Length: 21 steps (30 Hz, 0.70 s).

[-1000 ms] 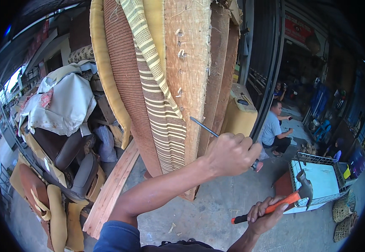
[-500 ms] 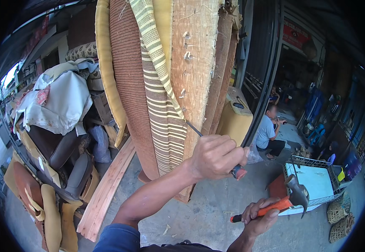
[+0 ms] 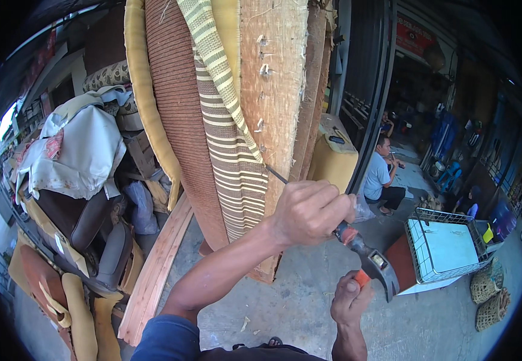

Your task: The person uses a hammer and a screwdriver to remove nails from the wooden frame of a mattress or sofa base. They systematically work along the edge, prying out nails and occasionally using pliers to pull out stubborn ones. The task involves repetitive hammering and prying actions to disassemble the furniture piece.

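Note:
My left hand is closed around a screwdriver. Its thin dark shaft points up and left, with the tip against the edge of brown-and-cream striped fabric where it meets a wooden frame. Pulled staples and bits of torn material stick out along the wood. My right hand grips the orange handle of a claw hammer. The hammer's head is at the reddish butt of the screwdriver; I cannot tell whether they touch.
Ribbed brown upholstery and yellow foam line the frame's left. A wooden plank lies on the floor near piled seat parts. At right are a wire-railed white-topped box, baskets and a seated person.
The hammer has swung left and up, bringing its head from apart to the screwdriver's butt. My left hand keeps the screwdriver at nearly the same spot. The view has shifted slightly.

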Available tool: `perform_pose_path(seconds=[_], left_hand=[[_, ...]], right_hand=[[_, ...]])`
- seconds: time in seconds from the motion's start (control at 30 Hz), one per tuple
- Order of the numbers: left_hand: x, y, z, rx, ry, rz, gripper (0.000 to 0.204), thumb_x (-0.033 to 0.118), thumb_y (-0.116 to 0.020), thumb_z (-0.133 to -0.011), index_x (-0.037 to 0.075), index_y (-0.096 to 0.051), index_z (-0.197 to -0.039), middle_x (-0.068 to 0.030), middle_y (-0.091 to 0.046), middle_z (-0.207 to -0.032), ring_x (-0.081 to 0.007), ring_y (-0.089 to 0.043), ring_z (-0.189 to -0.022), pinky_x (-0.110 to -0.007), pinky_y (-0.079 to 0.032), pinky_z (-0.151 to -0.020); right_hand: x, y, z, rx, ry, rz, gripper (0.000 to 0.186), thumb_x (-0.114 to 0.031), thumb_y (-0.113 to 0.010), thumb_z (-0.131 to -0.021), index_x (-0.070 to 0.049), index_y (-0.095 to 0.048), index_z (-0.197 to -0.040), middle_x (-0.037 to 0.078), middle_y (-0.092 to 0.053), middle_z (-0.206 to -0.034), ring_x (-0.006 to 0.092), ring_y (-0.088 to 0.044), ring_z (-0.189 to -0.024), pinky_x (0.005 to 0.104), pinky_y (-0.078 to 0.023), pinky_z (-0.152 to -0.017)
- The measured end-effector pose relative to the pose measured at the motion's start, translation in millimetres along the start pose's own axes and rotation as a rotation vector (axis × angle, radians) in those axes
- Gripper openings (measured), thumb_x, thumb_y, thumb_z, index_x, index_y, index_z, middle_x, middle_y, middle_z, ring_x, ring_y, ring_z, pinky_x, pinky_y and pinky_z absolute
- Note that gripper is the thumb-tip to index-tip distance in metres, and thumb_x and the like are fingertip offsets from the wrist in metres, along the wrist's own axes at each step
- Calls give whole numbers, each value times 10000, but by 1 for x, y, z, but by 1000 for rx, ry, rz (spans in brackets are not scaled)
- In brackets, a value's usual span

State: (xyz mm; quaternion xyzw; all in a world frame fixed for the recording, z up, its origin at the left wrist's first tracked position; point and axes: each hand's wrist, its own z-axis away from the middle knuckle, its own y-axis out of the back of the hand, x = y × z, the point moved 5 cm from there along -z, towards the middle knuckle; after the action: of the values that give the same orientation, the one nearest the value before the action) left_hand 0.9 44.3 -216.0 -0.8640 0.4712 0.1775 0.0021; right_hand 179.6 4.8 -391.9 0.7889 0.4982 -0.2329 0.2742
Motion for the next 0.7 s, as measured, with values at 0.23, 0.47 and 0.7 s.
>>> perform_pose_path(seconds=[0.23,0.47,0.7], left_hand=[[0,-3,-3,12,9,-48,354,11,-723,-776,85,-423,-603,-19,-343,-530,-163,-415,-387,-318,-338,-373],[-33,-91,44,-958,306,-324,245,204,-659,-875,64,-648,-675,-171,-692,-691,-296,-699,-580,-400,-525,-496],[-31,-79,22,-900,384,-271,217,215,-702,-802,14,-658,-734,-193,-691,-710,-328,-718,-646,-426,-548,-538]], right_hand=[[19,-12,3,-62,-49,-118,600,-649,-452,-1001,-67,-413,-861,0,-382,-616,66,-340,-435,214,-314,-386],[9,-4,-7,154,-285,-762,585,-626,-524,-986,-54,-408,-936,2,-355,-600,61,-323,-414,227,-289,-347],[9,37,3,222,-298,-785,546,-622,-477,-1008,-88,-395,-928,-3,-330,-562,62,-286,-366,239,-285,-306]])
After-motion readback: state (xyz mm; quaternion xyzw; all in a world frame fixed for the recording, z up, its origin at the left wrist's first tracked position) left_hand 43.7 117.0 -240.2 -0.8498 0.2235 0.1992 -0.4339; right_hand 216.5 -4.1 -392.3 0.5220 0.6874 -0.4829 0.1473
